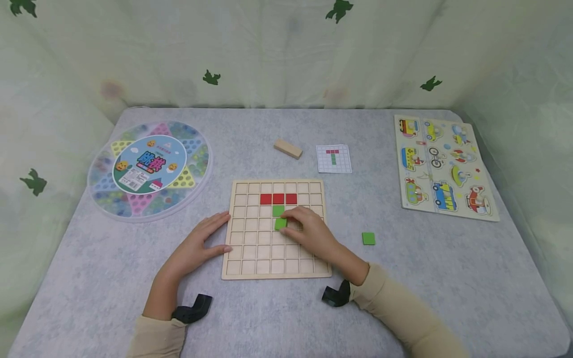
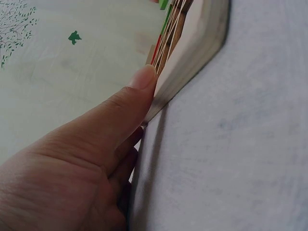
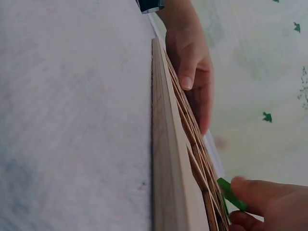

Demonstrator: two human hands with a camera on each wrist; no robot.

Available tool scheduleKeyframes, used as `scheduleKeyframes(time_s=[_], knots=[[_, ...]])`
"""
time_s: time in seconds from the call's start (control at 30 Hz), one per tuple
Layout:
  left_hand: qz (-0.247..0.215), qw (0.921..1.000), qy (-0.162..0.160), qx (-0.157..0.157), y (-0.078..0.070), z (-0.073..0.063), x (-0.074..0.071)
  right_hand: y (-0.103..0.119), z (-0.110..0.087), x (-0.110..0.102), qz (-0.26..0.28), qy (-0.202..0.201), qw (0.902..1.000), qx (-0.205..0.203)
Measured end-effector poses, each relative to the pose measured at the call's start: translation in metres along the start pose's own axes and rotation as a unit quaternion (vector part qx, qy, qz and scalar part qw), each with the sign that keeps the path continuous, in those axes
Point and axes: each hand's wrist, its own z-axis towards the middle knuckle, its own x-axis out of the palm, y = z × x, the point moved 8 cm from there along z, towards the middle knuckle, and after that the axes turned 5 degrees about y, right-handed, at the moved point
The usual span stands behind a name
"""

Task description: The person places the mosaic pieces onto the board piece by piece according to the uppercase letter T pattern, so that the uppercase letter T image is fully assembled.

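Observation:
A square wooden grid board (image 1: 250,253) lies on the table. Three red tiles (image 1: 278,199) fill neighbouring cells near its far side, and one green tile (image 1: 278,211) sits below the middle one. My right hand (image 1: 311,232) pinches another green tile (image 3: 232,194) between thumb and finger; in the right wrist view it is tilted at the board's surface. At the board's left edge rests my left hand (image 1: 197,247), fingers extended, the thumb (image 2: 144,77) touching the rim. A loose green tile (image 1: 368,238) lies on the table right of the board.
Beyond the board are a small wooden block (image 1: 288,148) and a card (image 1: 334,159) printed with a red and green T on a grid. A round Chinese checkers box (image 1: 149,171) lies far left, a vehicle peg puzzle (image 1: 445,169) far right.

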Motion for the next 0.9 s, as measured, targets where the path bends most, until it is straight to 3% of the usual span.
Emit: scheduleKeyframes(time_s=[0.43,0.6,0.73,0.9], knots=[[-0.002,1.0,0.002,0.001,0.002,0.001,0.001,-0.003,0.007,0.01,-0.091,0.024,0.9952,0.027],[0.0,1.0,-0.001,0.004,0.001,0.0,0.001,-0.002,0.006,0.009,-0.077,0.033,0.9959,0.035],[-0.002,1.0,-0.001,0.005,0.001,0.0,0.001,-0.002,0.002,0.006,-0.034,0.064,0.9964,0.045],[-0.003,1.0,-0.001,0.003,0.001,0.0,0.001,0.0,-0.01,-0.015,-0.003,0.077,0.9966,0.031]])
